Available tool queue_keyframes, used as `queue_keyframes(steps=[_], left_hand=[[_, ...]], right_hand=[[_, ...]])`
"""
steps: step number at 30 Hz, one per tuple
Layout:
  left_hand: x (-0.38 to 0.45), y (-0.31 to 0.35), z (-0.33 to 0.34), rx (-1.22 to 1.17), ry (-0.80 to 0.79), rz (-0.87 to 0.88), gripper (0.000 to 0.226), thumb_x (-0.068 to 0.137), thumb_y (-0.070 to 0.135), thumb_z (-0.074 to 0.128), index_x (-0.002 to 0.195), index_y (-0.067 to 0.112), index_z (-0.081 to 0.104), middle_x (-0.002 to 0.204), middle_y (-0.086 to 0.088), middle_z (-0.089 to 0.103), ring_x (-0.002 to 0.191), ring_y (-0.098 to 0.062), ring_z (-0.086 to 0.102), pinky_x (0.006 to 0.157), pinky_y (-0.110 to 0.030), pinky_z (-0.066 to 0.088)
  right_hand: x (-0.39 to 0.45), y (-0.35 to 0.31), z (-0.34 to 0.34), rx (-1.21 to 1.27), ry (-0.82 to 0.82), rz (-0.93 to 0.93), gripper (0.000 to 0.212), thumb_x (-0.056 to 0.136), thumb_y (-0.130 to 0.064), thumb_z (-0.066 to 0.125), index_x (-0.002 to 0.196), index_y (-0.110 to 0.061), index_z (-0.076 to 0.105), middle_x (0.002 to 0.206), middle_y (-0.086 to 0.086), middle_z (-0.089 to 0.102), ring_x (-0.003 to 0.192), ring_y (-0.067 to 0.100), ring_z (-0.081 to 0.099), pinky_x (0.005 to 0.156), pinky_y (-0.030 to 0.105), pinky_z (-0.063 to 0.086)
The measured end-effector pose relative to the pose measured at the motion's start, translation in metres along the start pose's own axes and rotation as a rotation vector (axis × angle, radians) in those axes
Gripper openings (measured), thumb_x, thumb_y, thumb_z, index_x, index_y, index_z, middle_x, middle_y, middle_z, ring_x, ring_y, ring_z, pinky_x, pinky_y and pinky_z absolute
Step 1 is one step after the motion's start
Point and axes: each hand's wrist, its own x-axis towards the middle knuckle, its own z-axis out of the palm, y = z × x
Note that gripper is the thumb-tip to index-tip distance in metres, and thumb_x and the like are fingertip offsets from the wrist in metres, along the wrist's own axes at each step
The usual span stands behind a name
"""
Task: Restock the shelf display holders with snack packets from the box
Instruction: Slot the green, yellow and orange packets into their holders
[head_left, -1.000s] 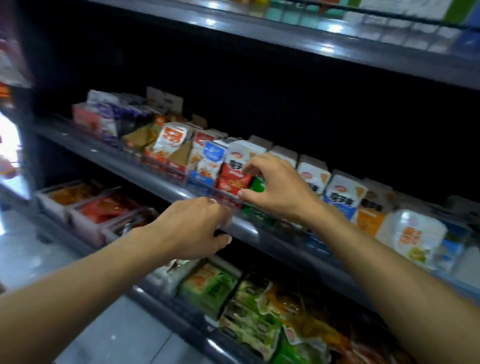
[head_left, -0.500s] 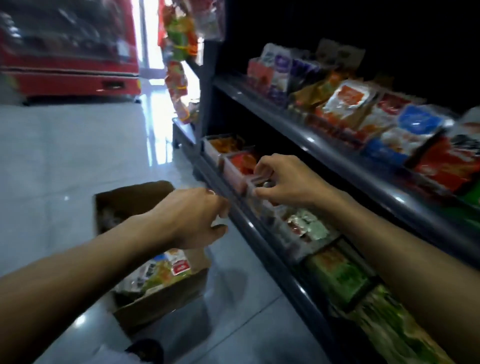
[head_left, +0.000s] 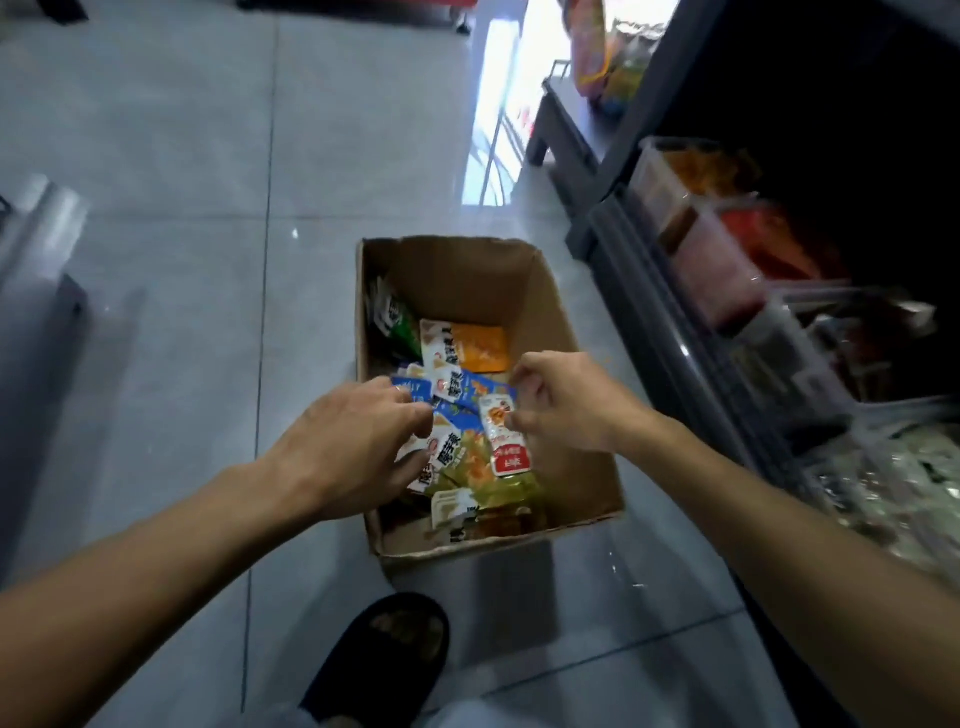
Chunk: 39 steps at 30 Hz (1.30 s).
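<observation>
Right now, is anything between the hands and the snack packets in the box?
Nothing visible. The cardboard box has no lid or flaps over its top, and both hands are already inside it. The left hand and the right hand touch the loose snack packets at the top of the pile.

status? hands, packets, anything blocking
Left hand down in the box, fingers spread on blue packets. Right hand pinching a red-and-white packet. Nothing lifted clear yet. No obstruction; shelf holders to the right.
</observation>
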Motion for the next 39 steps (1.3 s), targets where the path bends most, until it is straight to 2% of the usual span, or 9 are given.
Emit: queue_keyframes(steps=[6, 10, 15, 19, 24, 27, 30, 34, 39], left_hand=[[0.011, -0.038, 0.051, 0.095, 0.010, 0.007, 0.040, 0.082, 0.056, 0.054, 0.098, 0.023, 0.071, 0.098, -0.003, 0.069, 0.100, -0.022, 0.061, 0.107, -0.042, 0.034], [0.008, -0.050, 0.064, 0.011, 0.072, 0.022, 0.046, 0.084, 0.055, 0.043, 0.085, 0.020, 0.073, 0.082, -0.001, 0.069, 0.090, -0.019, 0.063, 0.114, -0.044, 0.031], [0.007, -0.053, 0.073, -0.063, 0.163, 0.037, 0.040, 0.087, 0.048, 0.045, 0.075, 0.019, 0.070, 0.075, 0.001, 0.067, 0.087, -0.018, 0.060, 0.114, -0.045, 0.030], [0.007, -0.056, 0.079, -0.085, 0.211, 0.039, 0.042, 0.089, 0.047, 0.044, 0.072, 0.018, 0.068, 0.073, 0.001, 0.065, 0.084, -0.017, 0.056, 0.113, -0.043, 0.030], [0.009, -0.057, 0.084, -0.088, 0.236, 0.046, 0.041, 0.089, 0.046, 0.044, 0.071, 0.017, 0.068, 0.070, 0.002, 0.063, 0.082, -0.018, 0.056, 0.114, -0.042, 0.028], [0.010, -0.058, 0.085, -0.087, 0.251, 0.054, 0.044, 0.090, 0.046, 0.042, 0.070, 0.017, 0.068, 0.072, 0.001, 0.065, 0.082, -0.019, 0.058, 0.113, -0.042, 0.028], [0.010, -0.057, 0.086, -0.087, 0.258, 0.065, 0.046, 0.091, 0.046, 0.040, 0.071, 0.017, 0.068, 0.073, 0.000, 0.066, 0.082, -0.020, 0.059, 0.112, -0.043, 0.028], [0.011, -0.057, 0.087, -0.097, 0.261, 0.053, 0.043, 0.090, 0.046, 0.041, 0.071, 0.018, 0.068, 0.070, 0.002, 0.063, 0.081, -0.019, 0.058, 0.115, -0.043, 0.025], [0.010, -0.057, 0.088, -0.099, 0.262, 0.046, 0.042, 0.090, 0.047, 0.042, 0.071, 0.019, 0.067, 0.069, 0.003, 0.062, 0.083, -0.018, 0.057, 0.116, -0.041, 0.022]], right_hand=[[0.062, 0.032, 0.076, 0.121, -0.234, 0.234, 0.045, 0.083, -0.032, 0.077, 0.119, -0.014, 0.058, 0.110, 0.003, 0.067, 0.090, 0.015, 0.064, 0.084, 0.035, 0.056], [0.090, 0.047, 0.116, 0.295, -0.374, 0.371, 0.038, 0.084, -0.018, 0.076, 0.113, -0.012, 0.053, 0.112, 0.005, 0.064, 0.109, 0.025, 0.062, 0.095, 0.037, 0.050], [0.116, 0.055, 0.142, 0.191, -0.290, 0.437, 0.061, 0.089, -0.032, 0.070, 0.141, -0.011, 0.043, 0.138, 0.014, 0.049, 0.122, 0.031, 0.053, 0.103, 0.042, 0.047], [0.127, 0.051, 0.156, 0.124, -0.158, 0.406, 0.044, 0.080, -0.032, 0.079, 0.116, -0.024, 0.055, 0.136, 0.010, 0.044, 0.122, 0.031, 0.047, 0.102, 0.043, 0.046], [0.129, 0.053, 0.156, 0.200, -0.102, 0.462, 0.080, 0.064, -0.029, 0.092, 0.126, -0.014, 0.043, 0.125, 0.006, 0.058, 0.117, 0.028, 0.057, 0.096, 0.043, 0.050], [0.128, 0.051, 0.145, 0.101, -0.214, 0.414, 0.050, 0.071, -0.026, 0.087, 0.111, -0.012, 0.060, 0.113, 0.008, 0.067, 0.103, 0.025, 0.063, 0.084, 0.036, 0.054], [0.122, 0.049, 0.127, 0.181, -0.240, 0.341, 0.015, 0.079, -0.023, 0.080, 0.086, -0.020, 0.066, 0.099, 0.007, 0.070, 0.092, 0.023, 0.067, 0.082, 0.038, 0.056], [0.111, 0.052, 0.104, 0.372, -0.253, 0.361, 0.018, 0.084, -0.022, 0.077, 0.096, -0.018, 0.063, 0.100, 0.007, 0.068, 0.092, 0.024, 0.067, 0.087, 0.041, 0.055], [0.100, 0.052, 0.094, 0.844, -0.098, 0.479, 0.018, 0.087, -0.013, 0.072, 0.097, -0.018, 0.058, 0.102, 0.009, 0.069, 0.090, 0.025, 0.070, 0.084, 0.042, 0.057]])
